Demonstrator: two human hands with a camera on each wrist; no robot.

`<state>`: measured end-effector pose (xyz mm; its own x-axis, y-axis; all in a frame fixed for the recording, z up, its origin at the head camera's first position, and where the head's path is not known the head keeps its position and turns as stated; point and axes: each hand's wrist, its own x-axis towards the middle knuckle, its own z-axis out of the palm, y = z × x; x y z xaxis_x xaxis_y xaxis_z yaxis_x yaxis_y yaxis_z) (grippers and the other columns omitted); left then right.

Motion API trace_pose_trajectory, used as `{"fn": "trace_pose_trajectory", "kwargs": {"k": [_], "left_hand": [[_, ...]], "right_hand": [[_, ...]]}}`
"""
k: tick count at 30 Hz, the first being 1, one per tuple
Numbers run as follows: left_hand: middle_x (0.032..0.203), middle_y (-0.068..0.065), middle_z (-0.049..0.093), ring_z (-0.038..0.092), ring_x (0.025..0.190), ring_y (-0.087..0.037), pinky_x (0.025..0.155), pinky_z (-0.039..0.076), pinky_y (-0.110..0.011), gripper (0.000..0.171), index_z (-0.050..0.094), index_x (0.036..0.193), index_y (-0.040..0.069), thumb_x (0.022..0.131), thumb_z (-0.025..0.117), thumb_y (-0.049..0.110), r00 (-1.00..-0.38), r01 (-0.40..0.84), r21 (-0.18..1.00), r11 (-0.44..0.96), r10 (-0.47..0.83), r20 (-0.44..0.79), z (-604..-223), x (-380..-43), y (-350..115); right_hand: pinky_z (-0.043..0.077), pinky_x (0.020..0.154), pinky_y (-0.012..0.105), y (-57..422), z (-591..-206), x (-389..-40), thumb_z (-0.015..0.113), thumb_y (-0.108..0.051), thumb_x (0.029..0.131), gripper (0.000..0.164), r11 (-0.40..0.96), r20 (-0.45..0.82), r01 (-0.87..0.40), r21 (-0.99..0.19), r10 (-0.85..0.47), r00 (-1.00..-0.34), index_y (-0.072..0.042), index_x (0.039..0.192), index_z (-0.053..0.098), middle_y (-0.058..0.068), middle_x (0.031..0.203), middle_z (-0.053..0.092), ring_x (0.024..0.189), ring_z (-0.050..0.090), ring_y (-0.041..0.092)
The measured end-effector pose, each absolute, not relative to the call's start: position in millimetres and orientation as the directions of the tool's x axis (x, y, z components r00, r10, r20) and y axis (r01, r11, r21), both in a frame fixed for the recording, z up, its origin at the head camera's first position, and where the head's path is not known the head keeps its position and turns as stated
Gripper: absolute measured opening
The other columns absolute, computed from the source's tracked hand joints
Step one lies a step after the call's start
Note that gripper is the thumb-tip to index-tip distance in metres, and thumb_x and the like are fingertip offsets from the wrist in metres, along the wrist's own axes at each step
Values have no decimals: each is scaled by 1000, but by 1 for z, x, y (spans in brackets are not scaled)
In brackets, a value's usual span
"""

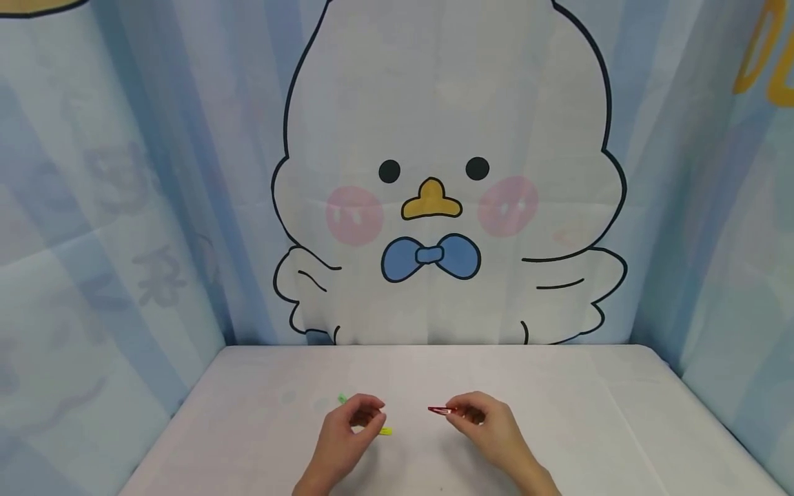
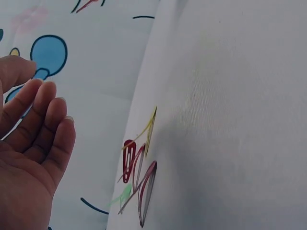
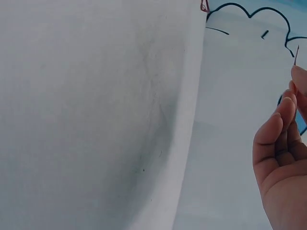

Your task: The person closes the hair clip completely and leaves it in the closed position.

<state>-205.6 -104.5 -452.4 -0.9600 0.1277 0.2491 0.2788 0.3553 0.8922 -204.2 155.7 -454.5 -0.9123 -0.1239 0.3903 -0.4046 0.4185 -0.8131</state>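
Observation:
My right hand (image 1: pixel 493 430) pinches a red snap hair clip (image 1: pixel 442 410) between thumb and fingertips, above the table. The clip points left, and in the right wrist view only a thin edge of that clip (image 3: pixel 296 55) shows. Across from it, my left hand (image 1: pixel 346 437) hovers with loosely curved fingers, thumb and fingertips a little apart, nothing visible between them. Under and behind the left hand lie several hair clips: a yellow clip (image 2: pixel 152 127), a red clip (image 2: pixel 128 162), a dark red clip (image 2: pixel 149 184) and a green clip (image 2: pixel 125 193). In the head view this hand hides most of them.
A white cloth covers the table (image 1: pixel 589 427). Behind it hangs a curtain (image 1: pixel 434 103) printed with a white cartoon bird, and light blue curtains (image 1: pixel 738 262) stand along both sides. Part of a reddish clip (image 3: pixel 205 5) shows at the right wrist view's top edge.

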Motion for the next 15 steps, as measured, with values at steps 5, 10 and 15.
{"fn": "trace_pose_trajectory", "kwargs": {"k": [5, 10, 15], "left_hand": [[95, -2, 66, 62, 83, -19, 62, 57, -29, 19, 67, 110, 2, 93, 71, 9, -970, 236, 903, 360, 150, 194, -454, -206, -120], [94, 1, 66, 63, 85, -16, 75, 55, -26, 19, 67, 111, 3, 94, 70, 10, -967, 249, 877, 412, 154, 202, -457, -207, -135], [92, 1, 65, 62, 85, -17, 77, 55, -26, 19, 68, 109, 3, 93, 72, 11, -974, 225, 872, 435, 136, 183, -460, -206, -144]], "right_hand": [[50, 63, 23, 161, -453, -208, 81, -4, 84, 15, 452, 337, -350, -820, -112, -935, -12, 94, 75, -5, 80, 62, 69, 56, 9], [48, 62, 23, 167, -454, -213, 82, -2, 82, 16, 478, 305, -307, -823, -84, -949, -11, 94, 74, -4, 80, 61, 69, 55, 10], [48, 61, 23, 174, -456, -216, 82, -3, 83, 14, 478, 294, -290, -829, -68, -953, -10, 93, 74, -4, 78, 61, 68, 55, 9]]}}
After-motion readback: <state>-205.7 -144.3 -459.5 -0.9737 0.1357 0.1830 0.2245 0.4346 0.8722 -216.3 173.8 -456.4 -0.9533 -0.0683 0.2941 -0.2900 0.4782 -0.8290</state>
